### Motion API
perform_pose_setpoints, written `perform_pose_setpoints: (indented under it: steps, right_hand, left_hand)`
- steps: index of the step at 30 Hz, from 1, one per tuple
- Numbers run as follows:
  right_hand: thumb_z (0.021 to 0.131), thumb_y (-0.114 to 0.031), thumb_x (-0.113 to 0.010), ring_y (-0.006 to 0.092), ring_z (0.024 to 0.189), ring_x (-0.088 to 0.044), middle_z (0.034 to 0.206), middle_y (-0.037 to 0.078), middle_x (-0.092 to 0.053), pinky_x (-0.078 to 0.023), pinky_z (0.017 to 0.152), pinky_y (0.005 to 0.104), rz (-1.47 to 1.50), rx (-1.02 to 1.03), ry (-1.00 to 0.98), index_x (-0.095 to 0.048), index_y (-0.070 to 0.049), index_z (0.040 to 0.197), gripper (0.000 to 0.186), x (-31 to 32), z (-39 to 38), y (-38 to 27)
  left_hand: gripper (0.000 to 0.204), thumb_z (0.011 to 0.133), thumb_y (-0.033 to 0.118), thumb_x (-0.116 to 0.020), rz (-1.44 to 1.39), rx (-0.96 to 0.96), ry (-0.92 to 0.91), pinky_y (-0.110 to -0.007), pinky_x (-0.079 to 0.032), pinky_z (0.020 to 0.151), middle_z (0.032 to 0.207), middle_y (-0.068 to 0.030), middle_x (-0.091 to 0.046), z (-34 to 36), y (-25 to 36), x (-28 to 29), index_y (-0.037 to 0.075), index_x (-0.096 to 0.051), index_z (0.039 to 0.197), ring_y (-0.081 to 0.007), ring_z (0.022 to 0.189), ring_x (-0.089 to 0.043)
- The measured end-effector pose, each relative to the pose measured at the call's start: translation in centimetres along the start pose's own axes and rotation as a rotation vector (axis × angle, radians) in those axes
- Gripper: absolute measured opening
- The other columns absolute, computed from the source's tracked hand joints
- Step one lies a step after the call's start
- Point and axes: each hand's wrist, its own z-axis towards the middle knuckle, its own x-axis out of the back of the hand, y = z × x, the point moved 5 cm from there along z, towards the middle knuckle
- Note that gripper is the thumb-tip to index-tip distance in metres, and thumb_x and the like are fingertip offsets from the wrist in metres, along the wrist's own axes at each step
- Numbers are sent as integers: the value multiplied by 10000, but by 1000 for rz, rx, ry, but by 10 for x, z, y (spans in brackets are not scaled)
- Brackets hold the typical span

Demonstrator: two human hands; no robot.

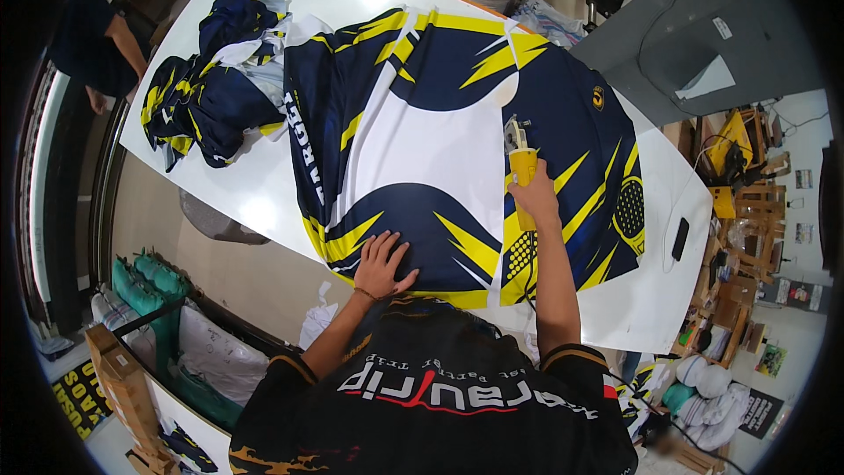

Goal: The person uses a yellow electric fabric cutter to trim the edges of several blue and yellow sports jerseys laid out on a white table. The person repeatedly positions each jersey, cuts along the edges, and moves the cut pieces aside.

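Printed navy, yellow and white fabric [422, 154] is spread over a white table [251, 178]. My right hand [538, 197] is closed round the yellow body of a handheld electric cloth cutter [522, 164]. The cutter's metal head points away from me, at the border between the white area and the navy panel on the right. A cord trails back from it under my forearm. Near the table's front edge, my left hand [381, 264] lies flat on a navy part of the fabric, fingers spread, holding nothing.
A crumpled heap of similar fabric [224, 92] lies at the table's far left. A dark phone-like object [680, 239] rests near the right edge. Beyond stands a grey machine [694, 44]. Another person [97, 40] is at the far left, and green sacks [149, 281] are below.
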Motion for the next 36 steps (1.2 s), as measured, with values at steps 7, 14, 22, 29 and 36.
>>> perform_pose_setpoints:
  steps: [7,14,22,29,36]
  right_hand:
    - [806,-341,-802,444,1200,-660,1308,261,-653,-534,1025,532,24,-8,-28,-384,-96,1454,809,13,42,-29]
    - [792,-343,-821,428,1183,-676,1284,234,-677,-545,1008,523,33,-38,-10,-427,-78,1420,787,22,67,-44]
    - [783,-135,-834,252,896,-733,959,130,-710,-593,780,385,759,-39,-154,-616,1,1146,444,6,17,21]
    - [827,-81,-803,197,833,-678,984,78,-682,-559,762,333,889,-58,227,-605,-17,1178,408,-5,-73,98]
    - [855,-57,-771,166,878,-647,1026,71,-660,-536,784,317,1025,-38,333,-582,-15,1208,403,-12,-103,141]
  left_hand:
    - [583,864,517,-764,19,25,-25,-523,-358,1171,1424,-145,-582,-2,-2,-4,105,-694,1271,-335,1374,-506]
    - [358,881,449,-789,-12,27,-25,-520,-369,1150,1361,-107,-601,7,2,2,210,-730,1141,-315,1331,-520]
    - [196,791,167,-803,-67,-61,-11,-551,-415,1082,1212,-52,-629,24,5,-16,152,-662,927,-305,1247,-565]
    - [173,785,10,-696,-175,-25,273,-522,-453,1018,1160,-115,-652,87,-3,16,75,-627,930,-341,1170,-617]
    - [628,934,484,-727,74,331,36,-504,-489,1024,1344,-185,-603,218,-80,12,113,-587,1420,-416,1238,-559]
